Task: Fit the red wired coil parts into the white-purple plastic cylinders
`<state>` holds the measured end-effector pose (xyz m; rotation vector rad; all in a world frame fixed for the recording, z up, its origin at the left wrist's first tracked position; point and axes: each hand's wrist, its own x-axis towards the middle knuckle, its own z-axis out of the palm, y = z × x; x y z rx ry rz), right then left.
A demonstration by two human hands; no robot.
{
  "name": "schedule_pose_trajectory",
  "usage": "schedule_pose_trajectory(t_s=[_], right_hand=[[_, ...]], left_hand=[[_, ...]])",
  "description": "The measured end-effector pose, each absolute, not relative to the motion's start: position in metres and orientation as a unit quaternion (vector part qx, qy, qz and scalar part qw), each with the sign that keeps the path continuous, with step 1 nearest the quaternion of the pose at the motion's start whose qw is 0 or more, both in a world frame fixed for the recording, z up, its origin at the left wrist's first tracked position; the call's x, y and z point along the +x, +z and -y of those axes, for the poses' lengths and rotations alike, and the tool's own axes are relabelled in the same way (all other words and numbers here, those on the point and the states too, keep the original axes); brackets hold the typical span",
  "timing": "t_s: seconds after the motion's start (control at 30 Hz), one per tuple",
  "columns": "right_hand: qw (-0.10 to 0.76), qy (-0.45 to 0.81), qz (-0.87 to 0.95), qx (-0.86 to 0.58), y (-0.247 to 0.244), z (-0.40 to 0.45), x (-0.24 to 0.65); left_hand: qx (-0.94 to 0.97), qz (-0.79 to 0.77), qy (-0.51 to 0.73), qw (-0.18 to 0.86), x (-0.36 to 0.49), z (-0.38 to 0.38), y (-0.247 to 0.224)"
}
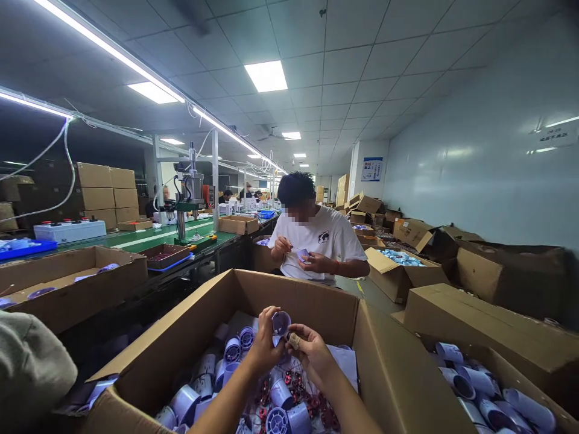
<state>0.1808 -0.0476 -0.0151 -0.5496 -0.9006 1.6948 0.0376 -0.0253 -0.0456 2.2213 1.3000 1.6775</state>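
My left hand point(263, 342) grips a pale purple plastic cup-shaped housing point(281, 322), its round open end facing me. Close beside it, the fingers of my right hand point(313, 352) are pinched at the housing's lower right edge. A beige wrapping covers one right fingertip, and a small dark piece there is too small to name. Both hands are above a large cardboard box point(384, 361). In the box lie several more purple housings point(184, 402), some with slotted round ends, and a heap of small red parts with thin wires point(296, 386).
Across the box, a co-worker in a white shirt point(323, 241) handles a similar housing. A green conveyor line point(140, 238) with a press point(192, 187) runs on the left. On the right stand open cartons point(398, 277), one holding purple housings point(482, 380). Grey fabric point(31, 361) is at near left.
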Motion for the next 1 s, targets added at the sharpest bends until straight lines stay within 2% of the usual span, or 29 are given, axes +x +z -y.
schedule_pose_trajectory(t_s=[0.2, 0.3, 0.63, 0.8, 1.0], right_hand=[[0.556, 0.689, 0.396, -0.244, -0.015, 0.042, 0.182], [0.559, 0.655, 0.437, -0.260, -0.015, 0.042, 0.181], [0.579, 0.447, 0.590, -0.343, -0.016, 0.050, 0.180], [0.600, 0.286, 0.637, -0.390, -0.022, 0.051, 0.177], [0.624, 0.214, 0.641, -0.393, -0.031, 0.050, 0.171]], left_hand=[[0.708, -0.472, 0.524, 0.006, 0.040, 0.026, -0.038], [0.707, -0.449, 0.546, 0.005, 0.040, 0.024, -0.039], [0.739, -0.387, 0.550, -0.031, 0.045, 0.023, -0.045], [0.739, -0.392, 0.547, -0.028, 0.046, 0.026, -0.042], [0.737, -0.370, 0.563, -0.053, 0.048, 0.027, -0.042]])
